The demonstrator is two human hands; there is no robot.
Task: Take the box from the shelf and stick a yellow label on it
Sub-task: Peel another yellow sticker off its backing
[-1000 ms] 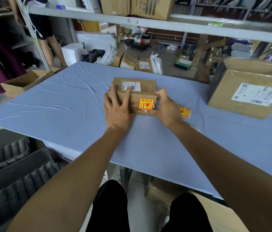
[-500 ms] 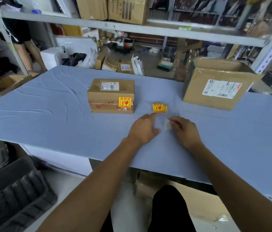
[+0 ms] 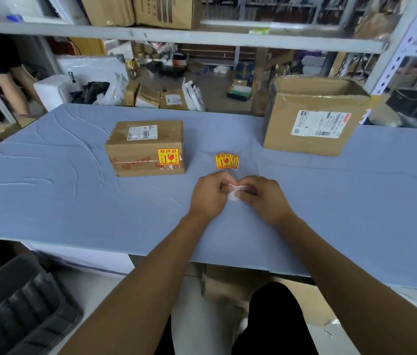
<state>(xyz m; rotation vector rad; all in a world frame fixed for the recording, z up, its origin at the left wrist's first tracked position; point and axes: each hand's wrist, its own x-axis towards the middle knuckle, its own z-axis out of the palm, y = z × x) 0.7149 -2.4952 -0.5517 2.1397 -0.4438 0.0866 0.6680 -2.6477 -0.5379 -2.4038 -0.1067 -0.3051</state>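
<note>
- The small box (image 3: 145,147) sits on the blue-covered desk (image 3: 48,180), left of centre, well apart from both hands, with a white shipping slip on its top face.
- A yellow label (image 3: 168,157) with red print is stuck on the box's near face, toward its right end, above a band of clear tape with red marks.
- A short stack of loose yellow labels (image 3: 226,161) lies flat on the desk to the right of the box, just beyond the hands and not touching them.
- Between the hands is a small piece of pale, translucent backing paper (image 3: 233,192), held just above the desk.
- The left hand (image 3: 208,196) comes in from the lower left with its back turned up and its fingers curled in, the tips pinching the left edge of the paper.
- The right hand (image 3: 263,198) mirrors it from the lower right, knuckles up, fingers bent and pinching the paper's right edge; the two sets of fingertips nearly meet.
- Both forearms are bare and stretch from the bottom of the view to meet near the middle of the desk.
- A larger cardboard box (image 3: 312,116) with a printed white slip stands at the far right of the desk, well apart from everything else.
- A grey shelf (image 3: 176,37) above the desk carries more cartons.
</note>
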